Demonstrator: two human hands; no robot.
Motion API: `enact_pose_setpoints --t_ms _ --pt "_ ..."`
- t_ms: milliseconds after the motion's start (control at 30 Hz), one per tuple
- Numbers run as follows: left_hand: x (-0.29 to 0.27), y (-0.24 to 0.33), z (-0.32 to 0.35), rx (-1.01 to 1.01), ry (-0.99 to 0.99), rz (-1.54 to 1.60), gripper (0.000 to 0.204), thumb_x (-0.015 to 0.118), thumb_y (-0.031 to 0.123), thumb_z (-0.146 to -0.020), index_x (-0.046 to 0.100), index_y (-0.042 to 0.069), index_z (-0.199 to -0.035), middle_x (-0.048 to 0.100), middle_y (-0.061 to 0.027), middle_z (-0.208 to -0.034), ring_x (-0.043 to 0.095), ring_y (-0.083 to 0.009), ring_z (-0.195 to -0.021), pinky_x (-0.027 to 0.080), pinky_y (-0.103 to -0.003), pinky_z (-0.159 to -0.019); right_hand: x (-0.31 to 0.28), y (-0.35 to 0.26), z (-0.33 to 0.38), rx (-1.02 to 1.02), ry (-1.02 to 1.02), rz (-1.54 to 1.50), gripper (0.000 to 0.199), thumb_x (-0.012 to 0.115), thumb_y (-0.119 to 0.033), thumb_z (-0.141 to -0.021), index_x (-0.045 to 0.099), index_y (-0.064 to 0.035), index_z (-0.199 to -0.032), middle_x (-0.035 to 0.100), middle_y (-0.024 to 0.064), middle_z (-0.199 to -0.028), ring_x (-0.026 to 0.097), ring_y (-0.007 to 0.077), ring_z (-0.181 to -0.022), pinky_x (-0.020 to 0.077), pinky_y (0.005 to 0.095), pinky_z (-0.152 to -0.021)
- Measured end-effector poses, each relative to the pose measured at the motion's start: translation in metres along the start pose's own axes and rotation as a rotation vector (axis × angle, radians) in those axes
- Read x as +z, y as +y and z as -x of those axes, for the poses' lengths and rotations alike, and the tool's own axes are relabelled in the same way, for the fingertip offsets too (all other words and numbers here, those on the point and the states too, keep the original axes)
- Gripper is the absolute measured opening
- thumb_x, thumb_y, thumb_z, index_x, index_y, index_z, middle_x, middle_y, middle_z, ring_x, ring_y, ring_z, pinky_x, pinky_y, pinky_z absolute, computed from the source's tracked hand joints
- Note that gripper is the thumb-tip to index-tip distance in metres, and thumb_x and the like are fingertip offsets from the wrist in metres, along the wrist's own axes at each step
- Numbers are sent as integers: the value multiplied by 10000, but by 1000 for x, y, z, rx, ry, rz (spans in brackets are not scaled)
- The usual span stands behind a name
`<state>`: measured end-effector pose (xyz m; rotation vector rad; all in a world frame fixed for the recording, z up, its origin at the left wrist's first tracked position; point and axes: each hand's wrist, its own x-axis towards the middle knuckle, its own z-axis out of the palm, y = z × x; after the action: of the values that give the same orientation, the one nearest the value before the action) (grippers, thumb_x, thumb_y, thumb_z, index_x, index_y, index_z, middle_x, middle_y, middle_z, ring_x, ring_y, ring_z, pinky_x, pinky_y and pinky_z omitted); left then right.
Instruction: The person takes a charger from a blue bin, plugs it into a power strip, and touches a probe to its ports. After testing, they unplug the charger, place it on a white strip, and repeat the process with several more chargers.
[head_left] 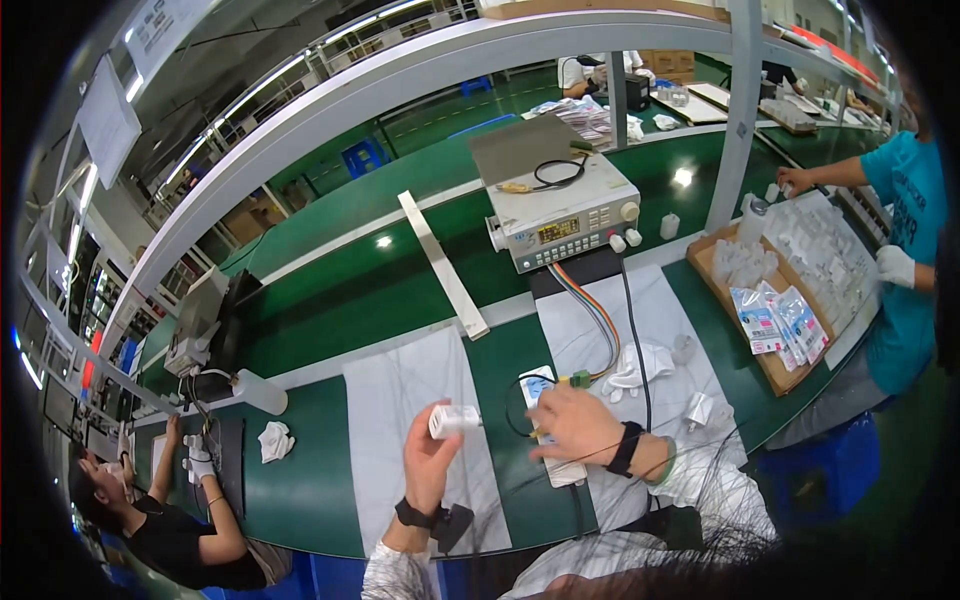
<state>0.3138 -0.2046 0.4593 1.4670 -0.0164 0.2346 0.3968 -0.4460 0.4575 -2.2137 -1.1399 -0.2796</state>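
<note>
My left hand (428,460) is closed around a small white charger (453,421), raised above the pale mat (410,400). The charger's end with the port openings faces left. My right hand (575,428) is over the white power strip (567,474), fingers curled downward and covering its middle. A thin black cable (508,408) loops from a small green connector (580,379) to my right fingertips, where a bit of yellow shows; the fingers appear to pinch its end, partly hidden. Rainbow-coloured wires (597,318) run from that connector to the test instrument (565,215).
A crumpled white glove (640,369) and another white charger (699,408) lie on the right mat. A cardboard tray (778,372) holds clear parts and printed packets. A white bar (442,265) crosses the green bench. Co-workers sit left (165,525) and stand right (905,240).
</note>
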Motion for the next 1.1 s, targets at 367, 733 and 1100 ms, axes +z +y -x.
enact_pose_setpoints --t_ms 367,733,1100 --pt "26 -52 -79 -85 -226 -375 495 722 105 -832 527 58 -1284 628 -26 -1068 598 -104 -937 483 -219 -727 -16 41 1 353 221 -1063 183 566 -169 -951 609 8 -953 614 67 -804 598 140 -653 505 254 -625" --pt "56 -49 -89 217 -387 -846 434 750 156 -771 633 136 -1189 642 -63 -1005 596 -206 -888 483 -306 -806 -11 66 15 461 415 -1801 193 547 -183 -958 530 -25 -1068 579 89 -927 562 148 -666 462 247 -558" --pt "42 -76 -92 32 -245 112 522 683 73 -813 495 91 -1300 568 -68 -1162 563 -224 -1007 458 -359 -892 -5 72 19 284 254 -1883 175 532 -155 -959 504 -66 -1107 590 98 -1017 527 95 -689 447 248 -572"
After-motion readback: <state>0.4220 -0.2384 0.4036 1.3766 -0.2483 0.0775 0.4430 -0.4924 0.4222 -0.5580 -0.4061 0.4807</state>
